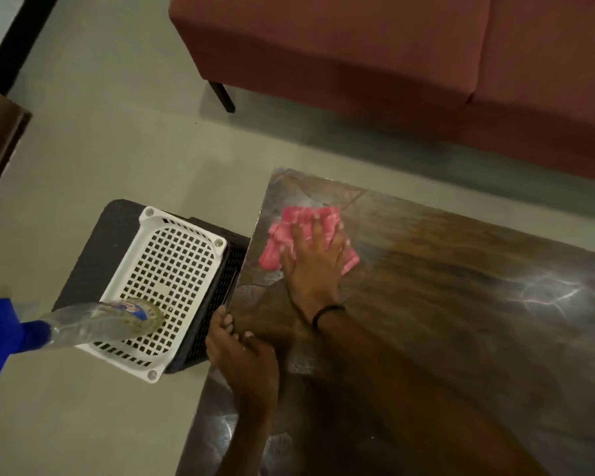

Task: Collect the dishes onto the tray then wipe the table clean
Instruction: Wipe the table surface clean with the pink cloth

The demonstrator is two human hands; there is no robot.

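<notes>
Downward view of a dark, glossy wooden table (426, 304). Near its far left corner, a pink cloth (275, 245), folded and rumpled, pinned flat under the right hand (315, 259), fingers straight and spread, a black band (327, 312) around the wrist. At the table's near left edge, the left hand (241, 352), fingers curled over the rim as if bracing. Just beside that edge, on a black stand (93, 255), a white perforated tray (149, 213) with a clear spray bottle (100, 324) lying on it, blue trigger head jutting out past the tray's side. Beyond the table, a maroon sofa (358, 46) on a pale floor (117, 132). Probably the wiping step. Cloth judged soft, light and limp: apt to bunch or slip out from under a loose palm, so best worked with a broad flat palm over its middle, fingers fanned toward the leading edge, steady downward pressure. Tabletop shiny, seemingly streaked with damp, so probably slick: easy glide, little grip. No pinch needed unless refolding, then by a corner.
</notes>
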